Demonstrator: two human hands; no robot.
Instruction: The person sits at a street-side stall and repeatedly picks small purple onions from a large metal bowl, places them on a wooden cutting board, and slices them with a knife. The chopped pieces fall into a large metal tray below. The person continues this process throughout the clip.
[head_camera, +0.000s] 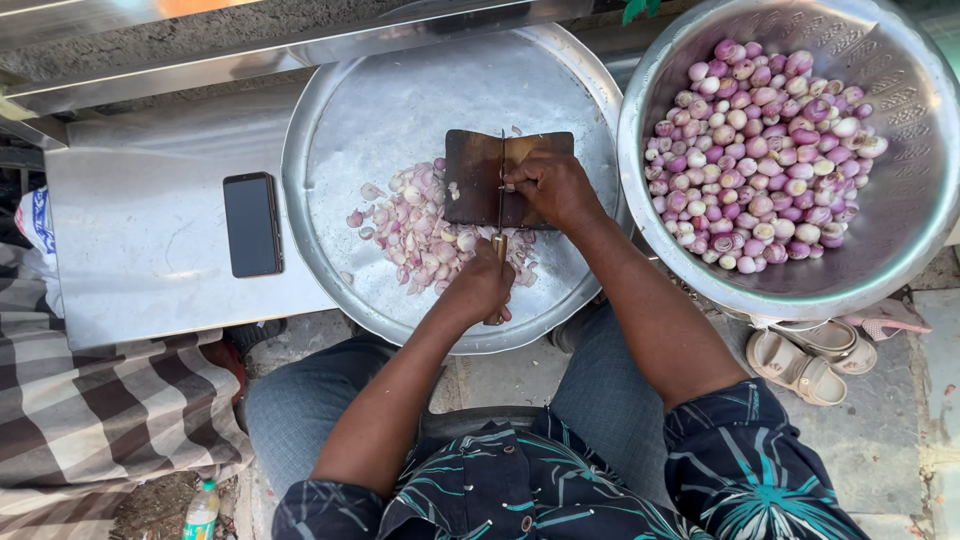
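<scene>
My left hand (483, 288) grips the wooden handle of a knife (501, 185), whose thin blade stands edge-down across a small dark cutting board (470, 175). My right hand (553, 188) rests on the board right of the blade, fingers curled over something small that is hidden beneath them. The board lies in a wide round steel tray (400, 90). A heap of cut pink shallot pieces (415, 225) sits on the tray just left of and below the board.
A big steel bowl (905, 230) at the right holds many peeled whole shallots (765, 150). A black phone (250, 224) lies on the steel surface (130, 260) left of the tray. Sandals (800, 362), a checked cloth (90, 400) and a bottle (201, 510) are below.
</scene>
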